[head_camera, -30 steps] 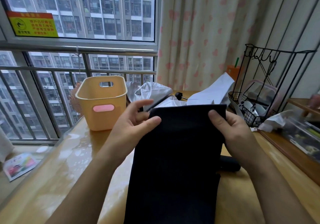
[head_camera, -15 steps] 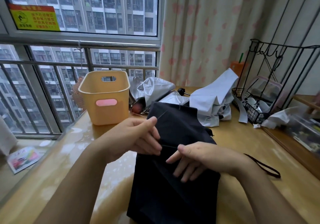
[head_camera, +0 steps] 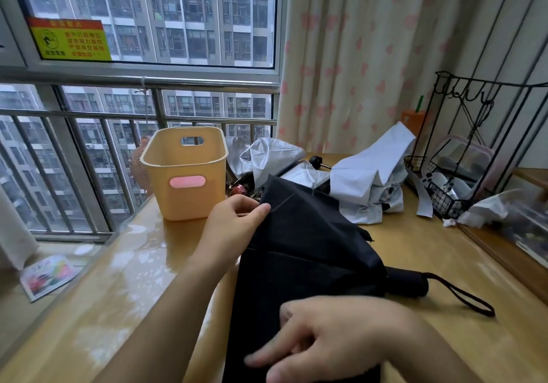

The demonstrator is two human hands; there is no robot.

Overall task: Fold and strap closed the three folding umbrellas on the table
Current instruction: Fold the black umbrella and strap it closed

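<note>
Pinching black umbrella (head_camera: 311, 243) canopy edge: left hand (head_camera: 234, 225); right hand (head_camera: 341, 335) presses fabric, fingers (head_camera: 262, 358) loosely extended.

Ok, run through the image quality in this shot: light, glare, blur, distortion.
Head view: soft daylight from the window, no hard shadows; pale glare patches on the table near the glass; the right hand is motion-blurred close to the lens, the left hand sharper; the black umbrella swallows fold detail; wide-angle distortion slants the railing and wire rack.
</note>
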